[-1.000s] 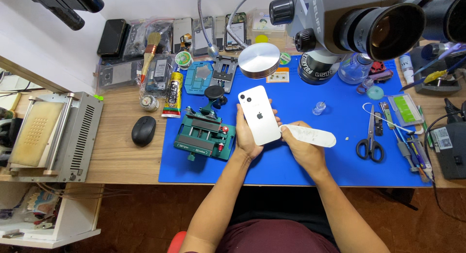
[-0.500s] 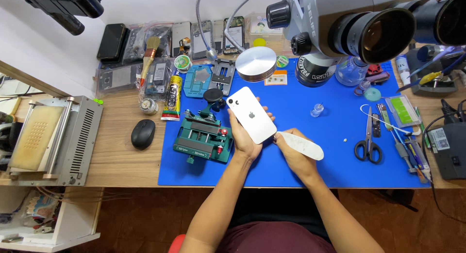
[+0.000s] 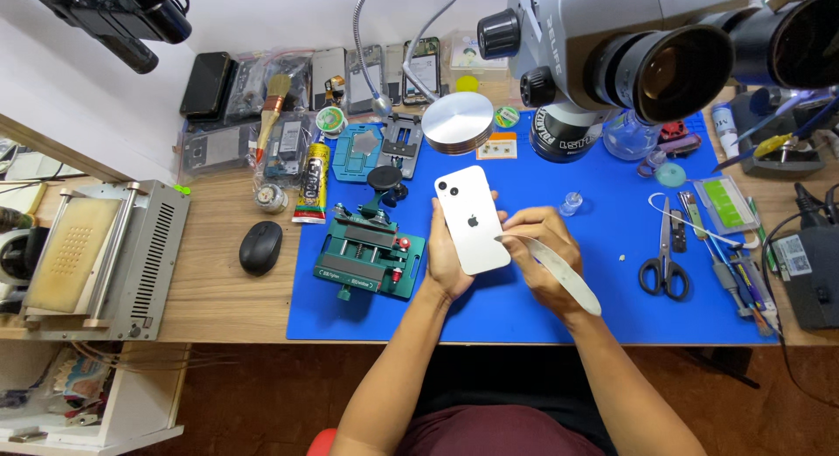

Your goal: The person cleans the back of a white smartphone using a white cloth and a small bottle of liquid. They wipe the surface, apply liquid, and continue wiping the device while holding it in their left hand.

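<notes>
Since the frame half a second back, phone has swung from tilted to nearly upright in the grip, and the white strip now points down toward the near mat edge instead of lying out to the right.

Left hand (image 3: 447,253): curled under and around the white phone (image 3: 472,220), back side facing up, camera end away from the person. Fingertips show past the phone's right edge; firm hold, raised off the mat.

Right hand (image 3: 542,257): fingers pinched closed on the upper end of a long white strip (image 3: 559,272). Strip's top end meets the phone's right edge; whether it is under the edge or only touching it cannot be told.

Both hands over the blue mat (image 3: 524,320), near its centre.

Just left of the left hand: green clamp fixture (image 3: 369,253), resting on the mat. Further left, off the mat on the wooden desk: black mouse (image 3: 260,247). Right of the right hand, well apart: black-handled scissors (image 3: 662,262). Microscope head (image 3: 629,45) overhangs the far side of the mat.
</notes>
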